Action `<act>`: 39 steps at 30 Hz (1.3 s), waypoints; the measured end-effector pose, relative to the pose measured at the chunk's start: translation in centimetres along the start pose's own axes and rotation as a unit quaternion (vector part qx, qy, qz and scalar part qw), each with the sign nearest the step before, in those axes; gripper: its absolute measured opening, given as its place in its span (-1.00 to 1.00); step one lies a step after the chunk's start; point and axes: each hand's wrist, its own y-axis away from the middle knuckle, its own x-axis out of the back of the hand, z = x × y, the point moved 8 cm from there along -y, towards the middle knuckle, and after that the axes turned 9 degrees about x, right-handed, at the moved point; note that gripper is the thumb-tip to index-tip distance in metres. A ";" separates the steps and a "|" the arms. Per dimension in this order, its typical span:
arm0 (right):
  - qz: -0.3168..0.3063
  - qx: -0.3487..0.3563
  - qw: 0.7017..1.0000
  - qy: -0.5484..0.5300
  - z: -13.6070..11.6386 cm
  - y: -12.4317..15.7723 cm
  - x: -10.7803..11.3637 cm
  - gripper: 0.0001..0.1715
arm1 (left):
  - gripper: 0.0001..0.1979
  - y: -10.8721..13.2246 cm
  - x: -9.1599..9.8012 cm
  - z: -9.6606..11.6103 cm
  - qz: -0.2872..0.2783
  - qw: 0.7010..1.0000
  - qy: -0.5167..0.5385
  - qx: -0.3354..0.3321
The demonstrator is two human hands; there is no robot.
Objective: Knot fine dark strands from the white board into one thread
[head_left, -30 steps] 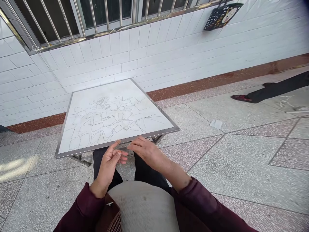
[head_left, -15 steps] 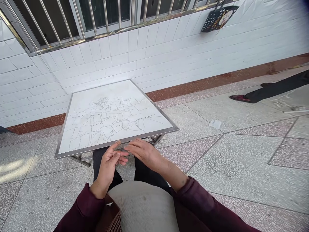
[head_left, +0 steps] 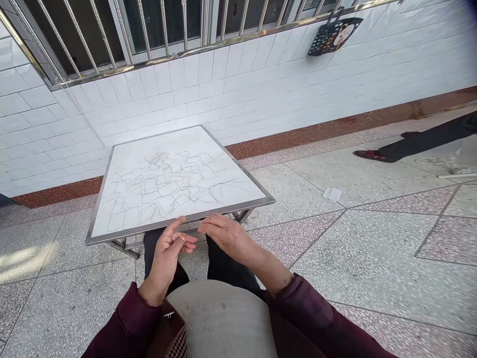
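Over the near edge of a white-topped table [head_left: 186, 141] with a metal rim, both hands are raised in front of my lap. My left hand [head_left: 167, 251] has its thumb pressed to a finger while the index finger points up; anything in that pinch is too fine to make out. My right hand [head_left: 231, 238] is bent, palm down, fingers pressed together with their tips hidden. A small gap separates the hands. Thin dark wavy lines [head_left: 167, 189] cover the tabletop, with a denser tangle [head_left: 157, 159] toward the back; whether they are loose strands or marks, I cannot tell.
A white tiled wall [head_left: 261, 104] with a barred window stands behind the table. A patterned bag [head_left: 333, 37] hangs from the bars. At right are a person's leg and shoe [head_left: 374, 155], and a scrap of paper [head_left: 332, 194] on the speckled floor. An open brown bag [head_left: 173, 325] rests by my lap.
My right hand has shifted slightly to the right, widening the gap to the left hand. My left hand has barely moved. The lines on the table look the same.
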 end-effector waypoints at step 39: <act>0.041 -0.252 0.945 -0.204 -0.3 1.8 -5.6 -0.89 | -0.67 -1.3 2.6 -0.4 0.114 0.987 0.109 -0.024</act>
